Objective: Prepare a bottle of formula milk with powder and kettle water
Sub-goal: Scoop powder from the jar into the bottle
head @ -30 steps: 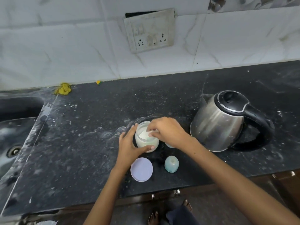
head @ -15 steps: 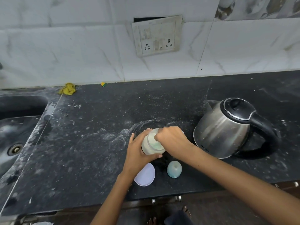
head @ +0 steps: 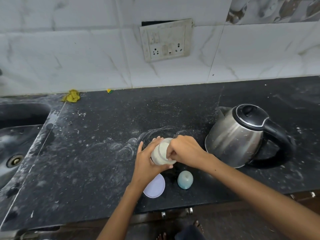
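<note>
On the dark counter, the left hand wraps its fingers round the tilted powder jar, the right hand at three o'clock dips curled fingers into its mouth, the kettle farther right.

Kettle close right of jar

The right hand covered the mouth of the powder jar at its 3 o'clock side, so whatever its fingertips pinched could not be told. The left hand hid the jar's 9 o'clock wall and part of the white lid. The sink ran off the frame's 9 o'clock edge.
</note>
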Action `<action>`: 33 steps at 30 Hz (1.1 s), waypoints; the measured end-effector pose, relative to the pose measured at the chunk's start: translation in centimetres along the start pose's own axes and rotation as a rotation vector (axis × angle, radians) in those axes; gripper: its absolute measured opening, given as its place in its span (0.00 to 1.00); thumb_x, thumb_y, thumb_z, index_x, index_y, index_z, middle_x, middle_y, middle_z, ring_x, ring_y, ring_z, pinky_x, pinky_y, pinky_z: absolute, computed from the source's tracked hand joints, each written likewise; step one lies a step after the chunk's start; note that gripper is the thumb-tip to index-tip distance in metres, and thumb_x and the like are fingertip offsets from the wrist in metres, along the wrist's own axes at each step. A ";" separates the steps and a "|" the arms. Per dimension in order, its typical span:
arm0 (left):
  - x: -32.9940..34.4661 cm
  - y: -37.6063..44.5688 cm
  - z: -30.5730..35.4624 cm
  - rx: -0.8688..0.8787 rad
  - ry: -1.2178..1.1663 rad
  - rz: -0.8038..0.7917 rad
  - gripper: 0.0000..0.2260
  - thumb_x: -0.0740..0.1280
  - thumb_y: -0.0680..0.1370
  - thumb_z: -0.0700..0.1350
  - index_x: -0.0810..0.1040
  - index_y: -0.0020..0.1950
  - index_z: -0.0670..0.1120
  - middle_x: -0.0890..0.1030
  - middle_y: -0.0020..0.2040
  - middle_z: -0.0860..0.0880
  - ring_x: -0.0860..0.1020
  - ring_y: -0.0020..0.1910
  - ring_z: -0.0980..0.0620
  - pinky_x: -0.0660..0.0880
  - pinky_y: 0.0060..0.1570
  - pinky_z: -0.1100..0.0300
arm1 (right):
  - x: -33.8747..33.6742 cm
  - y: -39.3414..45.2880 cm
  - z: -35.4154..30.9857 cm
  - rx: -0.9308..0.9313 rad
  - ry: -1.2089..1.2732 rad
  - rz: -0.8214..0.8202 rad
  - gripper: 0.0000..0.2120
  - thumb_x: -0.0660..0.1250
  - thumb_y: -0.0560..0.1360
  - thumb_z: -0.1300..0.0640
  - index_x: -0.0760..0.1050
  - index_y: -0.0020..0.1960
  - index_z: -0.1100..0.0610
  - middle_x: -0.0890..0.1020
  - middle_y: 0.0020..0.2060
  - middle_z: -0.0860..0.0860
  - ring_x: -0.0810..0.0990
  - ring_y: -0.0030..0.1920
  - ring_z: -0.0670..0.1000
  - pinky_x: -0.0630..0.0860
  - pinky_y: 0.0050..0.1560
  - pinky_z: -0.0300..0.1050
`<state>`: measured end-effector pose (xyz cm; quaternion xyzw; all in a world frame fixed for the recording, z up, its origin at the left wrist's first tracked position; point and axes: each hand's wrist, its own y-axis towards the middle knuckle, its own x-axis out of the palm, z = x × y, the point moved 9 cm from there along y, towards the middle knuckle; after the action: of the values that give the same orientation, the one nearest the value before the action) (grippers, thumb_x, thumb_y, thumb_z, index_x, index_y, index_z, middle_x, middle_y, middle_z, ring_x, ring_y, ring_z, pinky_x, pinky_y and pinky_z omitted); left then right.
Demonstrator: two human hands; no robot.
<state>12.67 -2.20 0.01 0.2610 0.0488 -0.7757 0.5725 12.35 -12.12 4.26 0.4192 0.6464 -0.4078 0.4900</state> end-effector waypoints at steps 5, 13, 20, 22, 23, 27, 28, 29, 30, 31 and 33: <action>0.1 0.3 0.1 0.007 0.072 -0.005 0.41 0.81 0.59 0.51 0.67 0.68 0.59 0.68 0.72 0.57 0.61 0.73 0.60 0.42 0.73 0.61 | -0.1 -0.6 2.1 0.089 0.349 -0.021 0.04 0.75 0.69 0.56 0.86 0.43 0.49 0.86 0.36 0.46 0.82 0.39 0.42 0.72 0.38 0.34; 0.2 0.5 0.3 0.016 0.098 -0.007 0.41 0.79 0.57 0.55 0.66 0.67 0.60 0.70 0.70 0.58 0.64 0.73 0.58 0.42 0.74 0.58 | -0.1 -2.8 6.3 0.299 0.932 0.105 0.06 0.77 0.67 0.64 0.86 0.44 0.60 0.87 0.34 0.53 0.82 0.35 0.42 0.79 0.42 0.36; -0.1 0.6 0.3 0.022 0.134 -0.004 0.41 0.79 0.57 0.56 0.67 0.68 0.58 0.71 0.70 0.55 0.63 0.72 0.59 0.40 0.73 0.59 | 0.0 -4.8 8.7 0.348 1.013 0.299 0.06 0.77 0.67 0.62 0.86 0.44 0.59 0.87 0.40 0.55 0.86 0.43 0.56 0.82 0.49 0.47; -0.1 0.6 0.5 0.028 0.139 -0.004 0.40 0.78 0.57 0.56 0.66 0.67 0.61 0.71 0.70 0.55 0.63 0.72 0.59 0.41 0.73 0.59 | -0.4 -5.1 8.3 0.313 0.913 0.343 0.05 0.77 0.68 0.63 0.86 0.44 0.58 0.87 0.39 0.51 0.86 0.42 0.51 0.81 0.46 0.39; -0.1 0.6 0.6 0.030 0.144 -0.004 0.40 0.78 0.57 0.57 0.65 0.66 0.62 0.71 0.70 0.55 0.63 0.72 0.59 0.40 0.73 0.60 | -0.6 -5.3 7.9 0.298 0.863 0.361 0.05 0.77 0.68 0.63 0.86 0.43 0.58 0.87 0.38 0.49 0.86 0.41 0.49 0.81 0.45 0.36; 0.0 0.6 0.5 0.025 0.156 -0.005 0.41 0.79 0.58 0.56 0.68 0.68 0.58 0.71 0.71 0.56 0.62 0.73 0.59 0.38 0.71 0.65 | -1.2 -5.5 7.6 0.290 0.773 0.442 0.05 0.77 0.68 0.64 0.86 0.43 0.57 0.87 0.38 0.49 0.85 0.39 0.46 0.81 0.44 0.36; 0.0 0.6 0.5 0.024 0.161 -0.004 0.41 0.79 0.58 0.57 0.69 0.69 0.57 0.71 0.71 0.56 0.62 0.73 0.59 0.37 0.71 0.65 | -1.2 -5.5 7.5 0.287 0.756 0.444 0.05 0.76 0.68 0.64 0.86 0.43 0.57 0.87 0.38 0.49 0.85 0.39 0.44 0.80 0.44 0.34; 0.0 0.5 0.4 0.023 0.166 -0.002 0.41 0.78 0.58 0.57 0.69 0.69 0.56 0.71 0.71 0.55 0.62 0.73 0.59 0.38 0.72 0.65 | -1.3 -5.6 7.4 0.284 0.747 0.449 0.05 0.76 0.69 0.64 0.86 0.44 0.57 0.87 0.39 0.49 0.84 0.38 0.43 0.79 0.43 0.32; -0.1 0.5 0.4 0.023 0.168 0.001 0.41 0.78 0.58 0.57 0.69 0.69 0.56 0.71 0.71 0.55 0.62 0.72 0.59 0.38 0.72 0.64 | -1.4 -5.7 7.4 0.286 0.741 0.463 0.05 0.76 0.69 0.64 0.86 0.44 0.58 0.87 0.39 0.49 0.84 0.39 0.43 0.78 0.43 0.31; -0.2 0.5 0.5 0.023 0.167 0.006 0.41 0.78 0.58 0.57 0.68 0.69 0.57 0.71 0.70 0.55 0.62 0.72 0.59 0.38 0.72 0.63 | -1.5 -5.8 7.5 0.287 0.734 0.480 0.05 0.76 0.69 0.64 0.86 0.44 0.58 0.87 0.39 0.49 0.84 0.39 0.42 0.78 0.43 0.30; -0.3 0.5 0.6 0.020 0.169 0.014 0.40 0.79 0.58 0.57 0.67 0.67 0.60 0.71 0.70 0.55 0.63 0.72 0.59 0.39 0.73 0.61 | -1.7 -5.9 7.4 0.285 0.715 0.485 0.05 0.76 0.69 0.64 0.86 0.45 0.58 0.87 0.40 0.49 0.84 0.40 0.42 0.78 0.44 0.30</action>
<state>13.01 -2.32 0.77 0.3313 0.0874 -0.7473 0.5693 9.27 -21.14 5.22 0.7364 0.5954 -0.1958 0.2548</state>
